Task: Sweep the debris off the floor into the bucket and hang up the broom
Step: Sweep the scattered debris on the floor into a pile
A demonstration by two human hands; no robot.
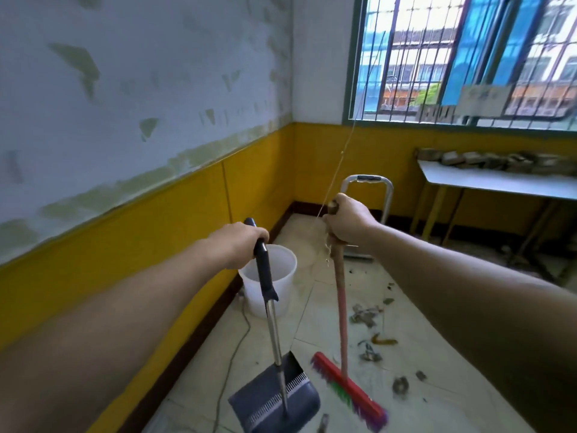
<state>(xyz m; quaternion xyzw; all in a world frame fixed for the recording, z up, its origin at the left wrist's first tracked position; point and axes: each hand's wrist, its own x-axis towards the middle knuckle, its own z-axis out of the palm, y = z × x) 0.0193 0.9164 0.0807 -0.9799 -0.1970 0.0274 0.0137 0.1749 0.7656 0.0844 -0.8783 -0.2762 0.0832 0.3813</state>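
My left hand (237,242) grips the black top of a long metal handle whose dark grey dustpan (274,398) rests on the tiled floor. My right hand (349,223) is closed around the top of a pink-handled broom (342,320); its red head with coloured bristles (349,392) sits just right of the dustpan. A thin string runs up from the broom's top toward the window. A white plastic bucket (281,289) stands by the yellow wall, behind the dustpan handle. Debris (365,317), dark scraps and leaves, lies scattered on the floor to the right of the broom.
A grey cable (234,354) trails along the floor by the wall. A metal frame (387,198) stands in the corner. A white table (499,182) piled with rubble is under the barred window at right.
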